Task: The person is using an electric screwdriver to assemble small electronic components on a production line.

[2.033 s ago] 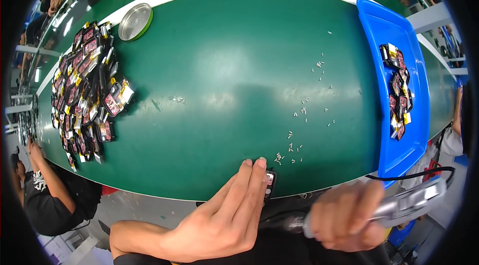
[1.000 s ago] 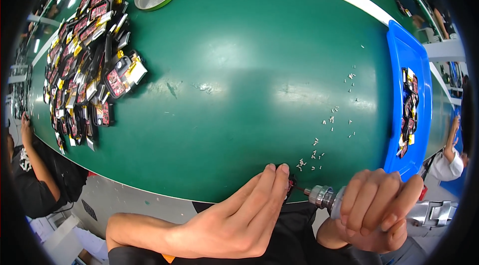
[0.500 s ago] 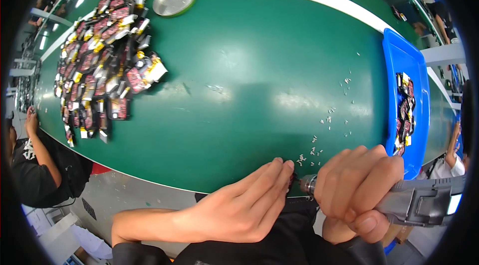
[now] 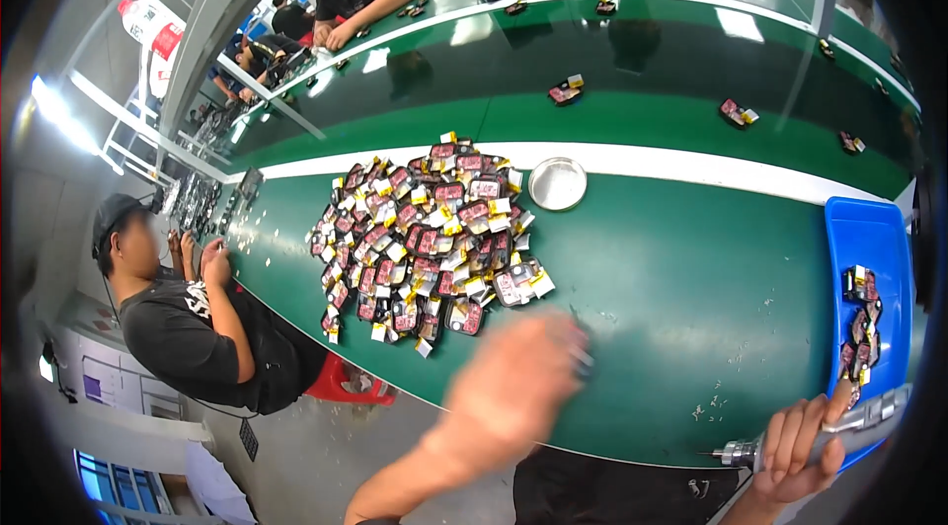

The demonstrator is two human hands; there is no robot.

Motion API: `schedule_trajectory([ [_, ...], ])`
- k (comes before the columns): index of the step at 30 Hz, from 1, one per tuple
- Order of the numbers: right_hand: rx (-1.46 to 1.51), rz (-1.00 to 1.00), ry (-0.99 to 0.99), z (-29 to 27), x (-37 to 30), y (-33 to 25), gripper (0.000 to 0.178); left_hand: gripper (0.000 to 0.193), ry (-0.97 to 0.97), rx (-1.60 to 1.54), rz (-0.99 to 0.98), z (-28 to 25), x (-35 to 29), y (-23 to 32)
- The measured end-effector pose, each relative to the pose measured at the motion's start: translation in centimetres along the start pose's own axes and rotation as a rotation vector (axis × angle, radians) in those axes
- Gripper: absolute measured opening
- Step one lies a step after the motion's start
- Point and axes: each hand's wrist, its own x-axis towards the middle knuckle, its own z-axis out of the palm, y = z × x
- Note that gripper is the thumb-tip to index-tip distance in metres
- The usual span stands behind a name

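My left hand [image 4: 515,367], smeared by motion, is over the green table with its fingers closed round a small black-and-red module [image 4: 583,347], only partly visible and blurred. Left of it spreads a big heap of similar modules [image 4: 425,243], black-cased with red faces and white and yellow tabs. At the right, my right hand [image 4: 798,446] is wrapped round a grey electric screwdriver [image 4: 834,434], its bit pointing left above the table's near edge. One finger stretches along the tool near the blue tray [image 4: 842,239], where several modules lie.
A round metal dish [image 4: 558,184] stands beyond the heap. Small pale bits [image 4: 713,409] are scattered on the green tabletop [image 4: 681,308]. Past a white strip runs a green belt [image 4: 652,120] with scattered modules. A co-worker [image 4: 197,308] sits at the left; others work across the belt.
My view has swung up and left. My left hand has moved away from the screwdriver tip toward the heap, carrying the module. The screwdriver stays in my right hand, now apart from my left.
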Motion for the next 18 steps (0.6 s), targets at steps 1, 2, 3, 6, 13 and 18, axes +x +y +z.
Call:
schedule_trajectory([
  [1, 0.036, 0.006, 0.096, -0.8, -0.4, -0.6, 0.020, 0.029, 0.113, 0.114, -0.101, -0.8, 0.7, -2.1],
  [2, 0.083, 0.043, 0.091, -1.9, -0.8, -0.5, 0.020, 0.032, 0.233, 0.194, -0.149, -2.3, 1.0, -4.7],
  [3, 0.085, 0.037, 0.085, -2.0, -1.0, -0.3, 0.020, 0.034, 0.254, 0.324, -0.246, -3.1, 0.9, -7.1],
  [6, 0.232, 0.163, 0.248, -2.4, -1.5, 0.4, 0.021, 0.035, 0.154, 0.419, -0.402, -3.4, 0.7, -11.7],
  [13, 0.355, 0.281, 0.305, -3.0, -1.5, 1.8, 0.027, 0.038, -0.085, 0.186, -0.057, 1.0, 3.5, -1.2],
  [18, 0.369, 0.293, 0.298, -3.9, -2.3, 1.1, 0.056, 0.037, -0.275, -0.191, 0.211, 7.6, 4.7, 5.1],
])
